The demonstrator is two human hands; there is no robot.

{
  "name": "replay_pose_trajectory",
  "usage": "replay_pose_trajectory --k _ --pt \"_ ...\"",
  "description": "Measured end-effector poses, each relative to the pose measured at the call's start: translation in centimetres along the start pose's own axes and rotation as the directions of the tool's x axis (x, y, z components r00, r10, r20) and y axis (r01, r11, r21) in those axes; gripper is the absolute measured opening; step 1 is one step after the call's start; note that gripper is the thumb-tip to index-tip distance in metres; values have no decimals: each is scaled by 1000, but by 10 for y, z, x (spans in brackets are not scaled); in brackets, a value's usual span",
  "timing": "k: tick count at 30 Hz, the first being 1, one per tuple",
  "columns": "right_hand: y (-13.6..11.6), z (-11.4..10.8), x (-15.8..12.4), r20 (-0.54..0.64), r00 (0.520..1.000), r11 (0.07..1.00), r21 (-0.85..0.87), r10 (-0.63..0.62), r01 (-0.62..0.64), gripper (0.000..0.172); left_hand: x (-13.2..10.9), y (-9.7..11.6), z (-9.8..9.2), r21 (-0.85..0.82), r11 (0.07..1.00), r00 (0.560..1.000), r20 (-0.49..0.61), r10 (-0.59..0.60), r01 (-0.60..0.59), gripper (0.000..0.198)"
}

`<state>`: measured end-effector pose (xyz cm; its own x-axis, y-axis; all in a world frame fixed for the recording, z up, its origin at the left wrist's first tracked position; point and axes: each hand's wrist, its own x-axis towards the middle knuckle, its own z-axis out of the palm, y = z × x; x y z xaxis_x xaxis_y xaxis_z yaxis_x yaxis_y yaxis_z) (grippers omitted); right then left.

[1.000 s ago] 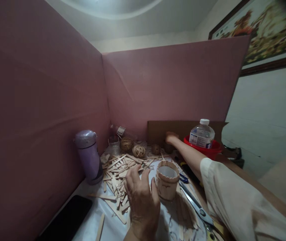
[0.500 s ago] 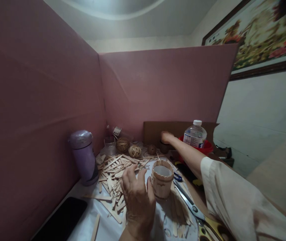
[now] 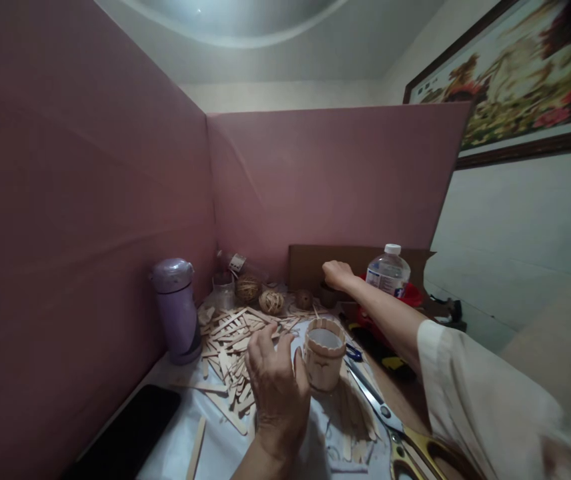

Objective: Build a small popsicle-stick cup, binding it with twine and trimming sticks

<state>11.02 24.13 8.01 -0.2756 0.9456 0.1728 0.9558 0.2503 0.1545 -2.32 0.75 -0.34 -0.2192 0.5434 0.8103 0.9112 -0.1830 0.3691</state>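
Note:
My left hand [image 3: 275, 383] rests over the white table covering with its fingers spread, its thumb next to a small cup clad in wooden craft sticks [image 3: 323, 353]. My right hand [image 3: 336, 273] reaches to the back of the table, fingers curled above a small dark pot [image 3: 326, 295] in front of a brown cardboard sheet [image 3: 305, 263]. What the right hand's fingers hold, if anything, is hidden. A heap of loose craft sticks [image 3: 233, 333] lies left of the cup.
A purple flask [image 3: 178, 310] stands at the left by the pink partition [image 3: 90, 233]. Twine balls [image 3: 270, 301] and a glass jar [image 3: 224, 290] sit at the back. A water bottle [image 3: 388, 272] stands in a red bowl. Scissors [image 3: 390, 423] lie at the right, a black phone [image 3: 125, 433] at the front left.
My right hand has lifted a little from the small dark pot at the back. The left hand has stayed beside the stick-clad cup. The camera has shifted slightly.

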Motion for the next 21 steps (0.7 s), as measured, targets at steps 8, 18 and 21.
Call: replay_pose_trajectory --k 8,18,21 --pt "3 -11 -28 -159 986 999 24 49 -46 30 3 0 -3 20 1000 1000 -13 -19 19 21" --pt "4 -19 -63 -238 953 918 387 189 -86 28 6 -4 -2 -12 1000 999 -44 15 -16 15" --pt "5 -32 -77 -242 925 805 585 294 -102 27 8 -5 -4 -149 989 999 -33 -9 4 18"
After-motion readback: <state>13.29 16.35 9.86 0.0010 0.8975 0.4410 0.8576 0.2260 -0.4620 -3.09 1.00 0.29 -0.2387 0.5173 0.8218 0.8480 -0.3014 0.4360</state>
